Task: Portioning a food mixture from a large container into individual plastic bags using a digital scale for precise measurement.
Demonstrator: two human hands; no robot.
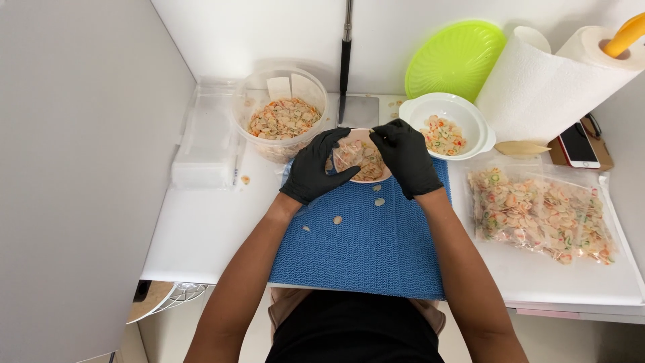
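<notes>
Both my hands wear black gloves and meet over the far edge of a blue textured mat [363,242]. My left hand [316,166] grips a small clear bag [356,156] filled with pale, orange and green snack pieces. My right hand [406,156] pinches the bag's top edge from the right. The bag hangs over a small pink dish [373,177] that holds more of the pieces. A few loose pieces [337,220] lie scattered on the mat below the dish.
A clear round tub [282,121] of the same snack stands at the back left, a white bowl [445,128] with some at the back right. Filled bags [541,215] lie at right. Empty clear bags [205,144], green lid [455,57], paper towel roll [544,84], phone [578,144], scoop [521,148].
</notes>
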